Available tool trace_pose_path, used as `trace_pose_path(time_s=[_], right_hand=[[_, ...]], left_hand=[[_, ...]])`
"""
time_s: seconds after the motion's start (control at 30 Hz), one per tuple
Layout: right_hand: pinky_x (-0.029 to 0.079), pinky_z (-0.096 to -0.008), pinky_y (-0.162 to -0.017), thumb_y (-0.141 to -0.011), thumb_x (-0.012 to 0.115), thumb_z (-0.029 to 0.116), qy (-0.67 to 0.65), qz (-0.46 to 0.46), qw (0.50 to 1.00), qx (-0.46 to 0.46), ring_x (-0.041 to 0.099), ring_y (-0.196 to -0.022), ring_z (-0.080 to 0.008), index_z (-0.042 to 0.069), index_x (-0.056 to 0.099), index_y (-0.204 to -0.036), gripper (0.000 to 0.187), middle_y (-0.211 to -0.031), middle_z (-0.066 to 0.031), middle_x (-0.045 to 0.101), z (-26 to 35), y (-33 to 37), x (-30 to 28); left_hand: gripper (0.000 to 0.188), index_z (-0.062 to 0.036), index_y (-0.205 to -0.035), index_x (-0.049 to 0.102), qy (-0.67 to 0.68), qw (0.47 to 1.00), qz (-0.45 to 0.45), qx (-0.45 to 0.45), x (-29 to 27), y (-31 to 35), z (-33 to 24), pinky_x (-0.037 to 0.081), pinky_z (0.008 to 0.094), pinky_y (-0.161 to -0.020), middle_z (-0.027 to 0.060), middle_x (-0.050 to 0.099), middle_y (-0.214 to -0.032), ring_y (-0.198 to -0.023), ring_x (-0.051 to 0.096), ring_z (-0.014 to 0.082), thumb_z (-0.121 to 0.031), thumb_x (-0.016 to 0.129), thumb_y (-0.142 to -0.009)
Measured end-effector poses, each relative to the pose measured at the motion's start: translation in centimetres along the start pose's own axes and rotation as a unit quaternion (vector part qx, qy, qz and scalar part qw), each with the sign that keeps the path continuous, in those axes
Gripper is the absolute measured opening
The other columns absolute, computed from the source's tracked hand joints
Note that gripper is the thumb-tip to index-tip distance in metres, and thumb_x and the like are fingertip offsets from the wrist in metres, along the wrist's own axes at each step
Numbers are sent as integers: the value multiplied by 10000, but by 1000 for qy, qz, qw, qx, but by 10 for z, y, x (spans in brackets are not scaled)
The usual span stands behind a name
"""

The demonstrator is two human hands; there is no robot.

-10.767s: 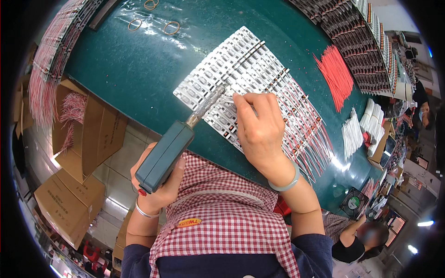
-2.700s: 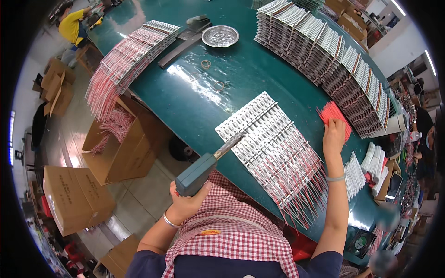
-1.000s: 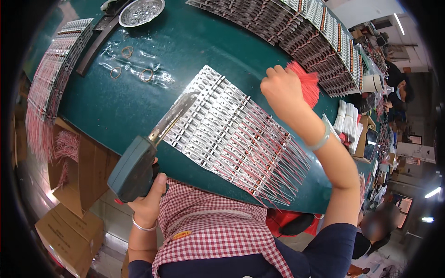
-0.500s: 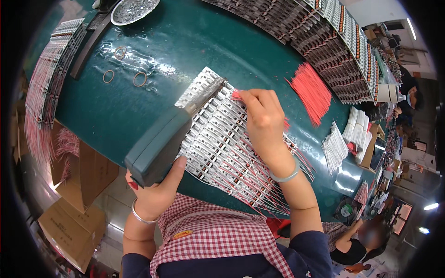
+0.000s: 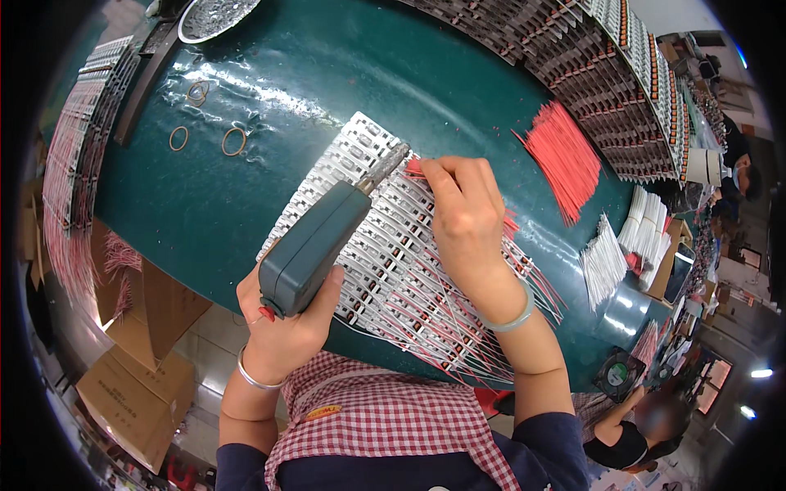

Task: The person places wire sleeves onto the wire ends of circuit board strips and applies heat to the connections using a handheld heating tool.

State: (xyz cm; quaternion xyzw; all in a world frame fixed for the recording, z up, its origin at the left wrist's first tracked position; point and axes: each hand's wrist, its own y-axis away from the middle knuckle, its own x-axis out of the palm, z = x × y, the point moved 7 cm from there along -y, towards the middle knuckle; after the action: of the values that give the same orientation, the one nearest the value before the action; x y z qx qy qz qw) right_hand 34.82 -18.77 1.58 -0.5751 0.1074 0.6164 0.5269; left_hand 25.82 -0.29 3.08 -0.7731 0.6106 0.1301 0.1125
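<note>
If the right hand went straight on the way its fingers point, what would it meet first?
Likely the soldering gun's metal tip, just past the red wires the right hand holds; depth is unclear.

I watch the left hand [image 5: 299,334] grip a dark green tool [image 5: 315,245], its metal tip [image 5: 385,169] over the silvery panel [image 5: 358,141]; whether they touch, I cannot tell; the right hand [image 5: 468,214] pinches red wires [image 5: 415,168] just beside the tip, their other ends showing past the hand; thin leads [image 5: 458,331] trail from the panel's lower right; further right my feed shows a red wire pile [image 5: 563,159] and a white wire pile [image 5: 603,266]; rubber bands [image 5: 234,130] lie near a metal bowl [image 5: 183,34].
</note>
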Motion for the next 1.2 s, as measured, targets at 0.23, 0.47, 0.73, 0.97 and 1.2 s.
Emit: trace_pose_path(time_s=[0.23, 0.47, 0.73, 0.97, 1.2], right_hand=[[522, -360, -697, -680, 640, -54, -4, 1, 1000, -1, 582, -862, -281, -42, 673, -1026, 348, -953, -134, 617, 2, -2, -1], [523, -355, -696, -683, 641, -50, 0, 6, 1000, -4, 582, -862, -278, -46, 675, -1025, 344, -955, -133, 617, 2, -2, 0], [526, -353, -696, -683, 643, -49, 7, 10, 1000, -2, 581, -875, -275, -48, 667, -1016, 334, -968, -129, 612, 3, -2, 0], [514, -370, -699, -688, 645, -44, 3, 1, 1000, -12, 574, -869, -287, -59, 647, -1027, 339, -978, -141, 602, 4, 0, -2], [496, -371, -678, -702, 647, -49, -19, -14, 999, -33, 562, -838, -287, -76, 639, -1037, 335, -956, -152, 597, 12, 4, -3]], left_hand=[[168, 30, -940, 681, -7, 1000, 19, 2, 2, 0, 4, 487, 263, -636, 89, 669, -844, -681, 612, 143, 16, 735, -782], [175, 35, -931, 687, -36, 999, 23, 11, 2, -1, -1, 488, 259, -643, 86, 662, -842, -690, 611, 147, 26, 744, -766], [187, 30, -932, 705, -43, 998, -19, 48, -7, 4, -4, 516, 273, -635, 103, 696, -837, -671, 654, 171, 0, 761, -757], [188, 26, -938, 711, -49, 998, -23, 36, -12, 9, -3, 524, 269, -637, 98, 706, -823, -670, 668, 166, -12, 765, -763], [177, 28, -931, 704, -44, 998, -19, 38, -13, 10, -4, 513, 262, -659, 83, 692, -836, -699, 651, 157, 13, 755, -762]])
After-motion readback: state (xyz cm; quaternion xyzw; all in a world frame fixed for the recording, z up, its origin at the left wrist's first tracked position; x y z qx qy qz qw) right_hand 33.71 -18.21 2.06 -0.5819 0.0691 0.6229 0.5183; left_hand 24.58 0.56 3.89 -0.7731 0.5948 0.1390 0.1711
